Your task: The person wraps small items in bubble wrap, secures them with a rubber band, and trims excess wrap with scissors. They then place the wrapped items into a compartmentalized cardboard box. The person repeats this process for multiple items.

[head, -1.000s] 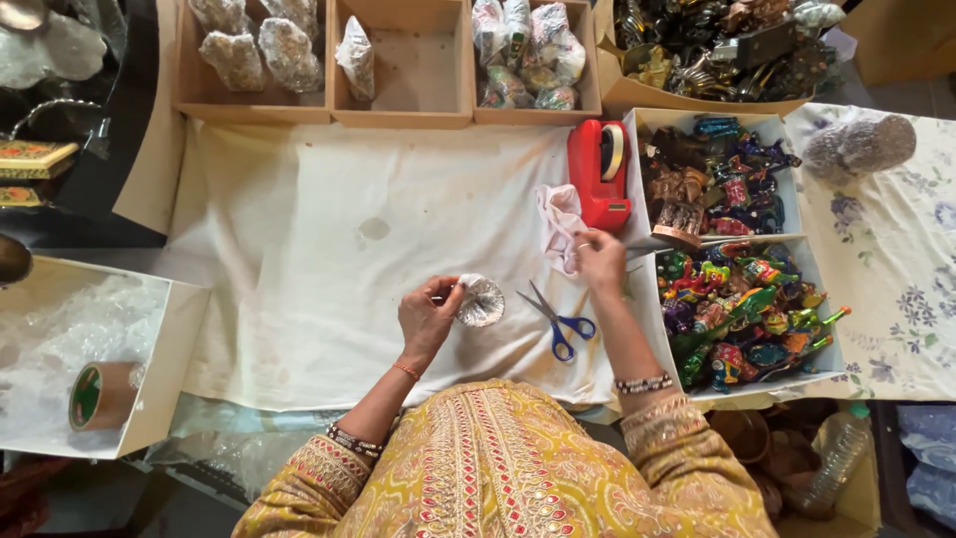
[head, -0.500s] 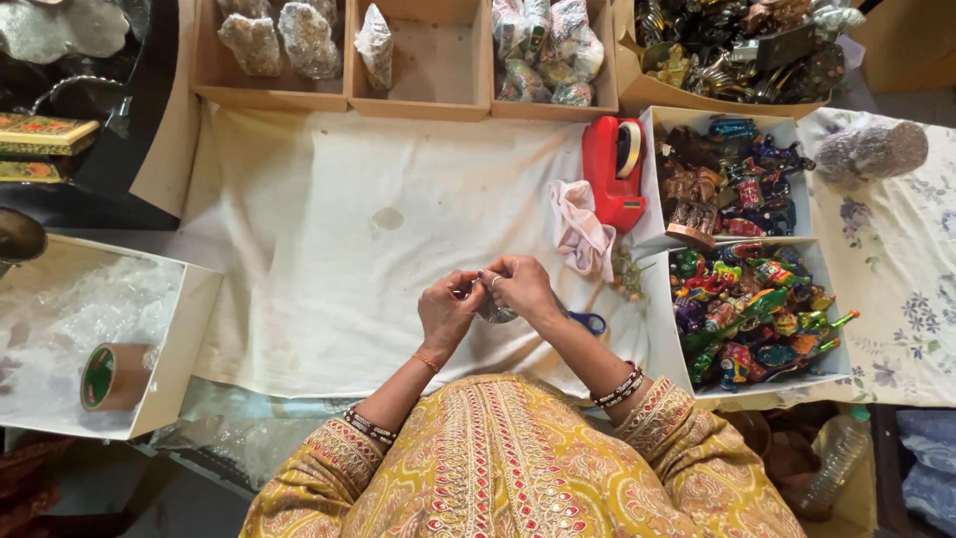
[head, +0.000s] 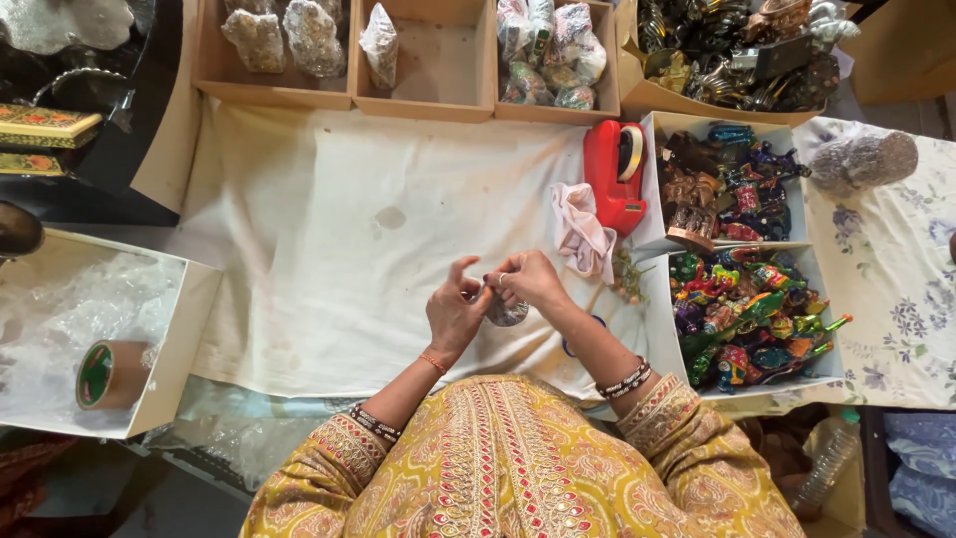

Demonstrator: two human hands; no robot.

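Observation:
Over the white cloth (head: 329, 229) my left hand (head: 454, 314) and my right hand (head: 528, 279) meet, both gripping a small bundle wrapped in clear bubble wrap (head: 504, 311). What is inside the wrap is hidden by my fingers. Blue-handled scissors (head: 575, 349) lie on the cloth under my right forearm, mostly covered. A red tape dispenser (head: 615, 177) and a crumpled pink cloth (head: 583, 231) sit just beyond my right hand.
Two white trays of small colourful painted figurines (head: 742, 309) stand at the right. Cardboard boxes along the top hold wrapped bundles (head: 548, 50). A box at the left holds bubble wrap and a brown tape roll (head: 110, 374). A floral cloth (head: 896, 269) lies far right.
My right hand came back from the pink cloth beside the tape dispenser to join my left hand on the wrapped bundle. The scissors are now hidden under my forearm.

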